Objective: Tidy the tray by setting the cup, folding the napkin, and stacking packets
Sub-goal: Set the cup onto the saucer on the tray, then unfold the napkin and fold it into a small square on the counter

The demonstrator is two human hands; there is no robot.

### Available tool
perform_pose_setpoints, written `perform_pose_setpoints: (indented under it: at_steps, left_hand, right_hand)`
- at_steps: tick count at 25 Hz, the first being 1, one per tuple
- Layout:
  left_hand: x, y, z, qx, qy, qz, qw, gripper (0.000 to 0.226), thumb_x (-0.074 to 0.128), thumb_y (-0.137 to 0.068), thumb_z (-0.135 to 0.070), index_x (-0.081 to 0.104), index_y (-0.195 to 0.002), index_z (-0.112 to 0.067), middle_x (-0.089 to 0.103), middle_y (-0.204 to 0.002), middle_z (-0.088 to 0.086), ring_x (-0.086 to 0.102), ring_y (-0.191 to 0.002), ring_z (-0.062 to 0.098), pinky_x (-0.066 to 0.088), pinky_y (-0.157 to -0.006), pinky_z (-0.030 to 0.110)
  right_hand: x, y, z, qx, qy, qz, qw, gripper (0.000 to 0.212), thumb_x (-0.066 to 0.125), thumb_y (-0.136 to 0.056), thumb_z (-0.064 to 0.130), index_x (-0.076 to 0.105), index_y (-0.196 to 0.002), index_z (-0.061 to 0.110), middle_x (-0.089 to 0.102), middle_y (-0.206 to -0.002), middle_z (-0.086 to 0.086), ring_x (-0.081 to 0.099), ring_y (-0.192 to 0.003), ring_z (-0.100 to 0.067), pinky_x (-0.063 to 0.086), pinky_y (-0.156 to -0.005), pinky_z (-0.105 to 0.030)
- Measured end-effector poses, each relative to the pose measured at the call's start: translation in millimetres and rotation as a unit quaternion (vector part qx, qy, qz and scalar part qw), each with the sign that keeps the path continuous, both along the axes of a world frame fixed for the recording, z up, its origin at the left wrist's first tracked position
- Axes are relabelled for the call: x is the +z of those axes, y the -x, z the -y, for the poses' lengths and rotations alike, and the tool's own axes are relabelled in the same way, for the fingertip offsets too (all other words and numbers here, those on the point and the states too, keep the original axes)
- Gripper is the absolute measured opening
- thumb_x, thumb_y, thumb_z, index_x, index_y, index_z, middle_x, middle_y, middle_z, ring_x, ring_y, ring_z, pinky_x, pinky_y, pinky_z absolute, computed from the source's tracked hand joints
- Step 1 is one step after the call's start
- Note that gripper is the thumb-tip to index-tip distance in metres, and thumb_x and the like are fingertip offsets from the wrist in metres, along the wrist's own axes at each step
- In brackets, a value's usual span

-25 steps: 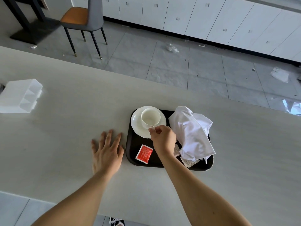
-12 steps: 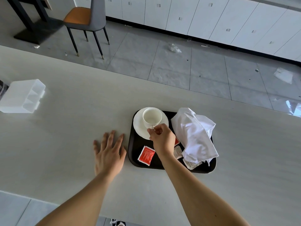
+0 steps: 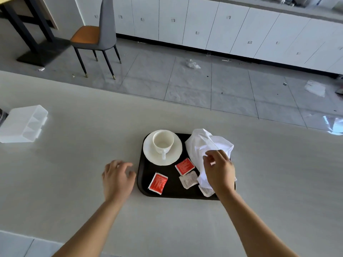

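A black tray [image 3: 172, 190] lies on the pale table. At its far left a white cup [image 3: 163, 141] stands upright on a white saucer [image 3: 176, 154], handle toward me. A crumpled white napkin [image 3: 204, 145] covers the tray's right side. Two red packets [image 3: 158, 183] [image 3: 184, 166] and a pale packet [image 3: 188, 179] lie loose on the tray; another pale packet [image 3: 207, 191] peeks from under the napkin. My right hand [image 3: 220, 169] hovers over the napkin, fingers apart and curled, holding nothing. My left hand [image 3: 117, 178] is just left of the tray, fingers loosely bent.
A clear plastic divided box [image 3: 22, 123] sits at the table's far left. Beyond the table's far edge are a tiled floor with litter, a grey chair [image 3: 96, 38] and white cabinets.
My right hand let go of the cup handle and moved right over the napkin, uncovering two packets. My left hand lifted from flat to loosely curled. The view shifted slightly.
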State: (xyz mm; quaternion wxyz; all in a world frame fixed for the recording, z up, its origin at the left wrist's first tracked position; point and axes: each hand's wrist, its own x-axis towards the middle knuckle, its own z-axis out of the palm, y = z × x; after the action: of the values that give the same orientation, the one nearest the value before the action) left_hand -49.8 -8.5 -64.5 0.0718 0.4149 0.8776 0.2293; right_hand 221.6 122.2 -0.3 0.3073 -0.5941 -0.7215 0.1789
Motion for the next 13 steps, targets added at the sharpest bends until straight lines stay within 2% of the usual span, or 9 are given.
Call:
perform_pose_setpoints:
  at_steps: [2,4,6,8,10,13]
  left_hand:
    - [24.2,-24.2,-11.7,-0.025,-0.077,0.026,0.996,0.019,0.067,-0.073,-0.012,0.066,-0.087,-0.023,0.061,-0.087,-0.001,0.061,-0.08,0.024,0.048,-0.07,0.037]
    - [46.7,-65.8,-26.8,-0.125,-0.121,0.069,0.982,0.017,0.068,-0.075,-0.009,0.063,-0.085,-0.022,0.059,-0.079,-0.007,0.058,-0.067,0.013,0.049,-0.06,0.032]
    - [61.4,-109.8,-47.9,-0.195,-0.102,0.123,0.968,0.017,0.066,-0.08,-0.02,0.064,-0.097,-0.024,0.06,-0.087,-0.008,0.059,-0.069,0.007,0.053,-0.065,0.031]
    - [67.8,-150.2,-79.0,-0.211,-0.043,0.167,0.962,0.036,0.061,-0.084,-0.037,0.055,-0.119,-0.027,0.06,-0.099,-0.004,0.061,-0.083,0.009,0.052,-0.075,0.03]
    - [67.1,-179.9,-108.8,-0.195,0.017,0.175,0.965,0.055,0.058,-0.084,-0.047,0.043,-0.131,-0.024,0.061,-0.107,0.003,0.062,-0.094,0.02,0.05,-0.075,0.032]
    - [54.8,-199.6,-132.4,-0.135,0.072,0.14,0.978,0.063,0.061,-0.083,-0.047,0.035,-0.133,-0.019,0.064,-0.106,0.008,0.064,-0.094,0.029,0.045,-0.067,0.032]
  right_hand:
    - [2.9,-33.1,-20.9,-0.015,-0.051,0.083,0.995,0.017,0.068,-0.086,0.02,0.069,-0.103,0.02,0.067,-0.104,0.002,0.059,-0.098,-0.027,0.052,-0.059,-0.034]
    - [-0.5,-50.7,-47.4,-0.028,0.044,0.112,0.992,0.035,0.061,-0.091,0.031,0.06,-0.125,0.022,0.061,-0.121,-0.003,0.051,-0.113,-0.031,0.052,-0.074,-0.039]
    - [-6.4,-53.8,-70.5,-0.04,0.178,0.114,0.977,0.054,0.054,-0.094,0.044,0.042,-0.142,0.022,0.053,-0.134,-0.011,0.048,-0.121,-0.035,0.047,-0.09,-0.043]
    - [-11.8,-51.8,-84.8,-0.013,0.227,0.126,0.966,0.069,0.056,-0.089,0.055,0.033,-0.145,0.023,0.049,-0.136,-0.015,0.052,-0.12,-0.037,0.046,-0.09,-0.041]
    - [-13.9,-47.8,-92.0,0.023,0.235,0.127,0.963,0.075,0.064,-0.081,0.059,0.037,-0.142,0.024,0.046,-0.133,-0.012,0.057,-0.113,-0.036,0.044,-0.08,-0.035]
    - [-21.1,-48.2,-98.3,0.021,0.26,0.097,0.961,0.07,0.076,-0.078,0.042,0.046,-0.139,0.023,0.039,-0.134,-0.009,0.063,-0.1,-0.031,0.046,-0.081,-0.031]
